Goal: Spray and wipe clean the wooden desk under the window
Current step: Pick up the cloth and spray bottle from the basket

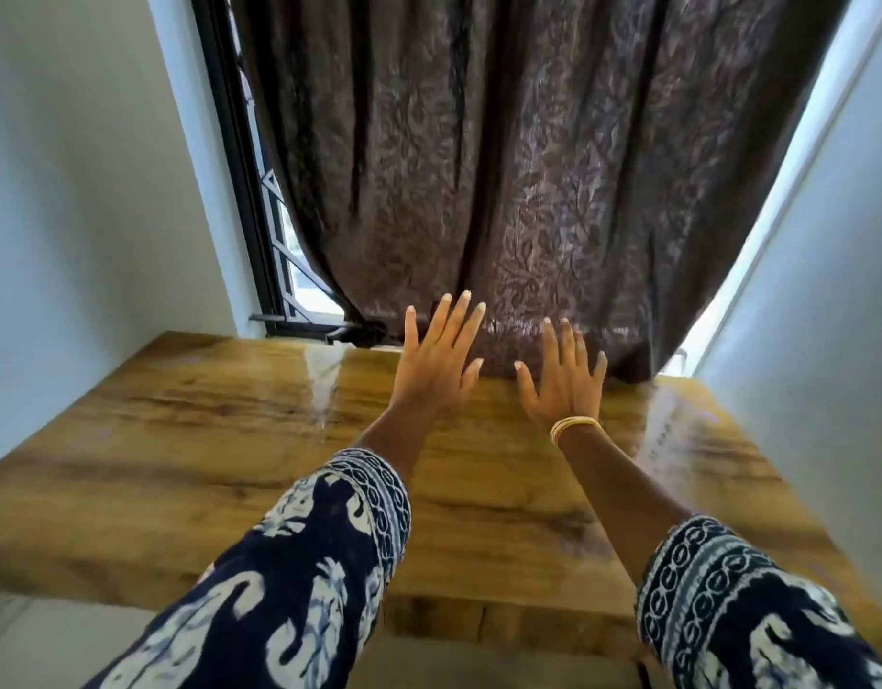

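Note:
The wooden desk [190, 440] fills the lower half of the view, glossy with light streaks on its top. Both my arms reach forward over it. My left hand [436, 360] is raised with fingers spread straight, holding nothing, in front of the curtain's lower hem. My right hand [563, 380], with thin bangles at the wrist, is spread the same way just to its right, also empty. No spray bottle or cloth is in view.
A dark patterned curtain [503, 166] hangs over the window and its hem lies on the desk's back edge. A black window frame [240, 191] shows at the left. Pale walls close in on both sides.

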Demonstrator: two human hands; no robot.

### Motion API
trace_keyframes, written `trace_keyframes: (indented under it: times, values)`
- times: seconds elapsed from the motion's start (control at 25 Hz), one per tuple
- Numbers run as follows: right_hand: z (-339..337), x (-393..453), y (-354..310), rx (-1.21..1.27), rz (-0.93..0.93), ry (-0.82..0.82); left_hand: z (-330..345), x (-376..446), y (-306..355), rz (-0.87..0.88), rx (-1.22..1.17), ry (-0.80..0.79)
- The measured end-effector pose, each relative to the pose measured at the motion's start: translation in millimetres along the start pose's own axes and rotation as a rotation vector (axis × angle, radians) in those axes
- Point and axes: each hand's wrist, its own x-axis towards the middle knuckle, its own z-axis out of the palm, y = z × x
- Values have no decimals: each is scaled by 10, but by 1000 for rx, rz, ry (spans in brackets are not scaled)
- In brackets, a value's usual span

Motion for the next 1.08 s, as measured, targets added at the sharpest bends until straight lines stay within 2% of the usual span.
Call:
trace_keyframes:
  times: [0.2,0.44,0.64,1.08]
  values:
    - [458,-773,166,-15,63,-146,313,-620,289,29,-59,-104]
    - [649,-1587,324,-1,111,-270,442,-1379,574,-43,-103,-271]
    - [512,-2233,503,49,96,-318,227,-1889,964,-111,-90,-307]
    - [161,-3736,993,51,64,-443,-386,-3245,1880,-148,-92,-444]
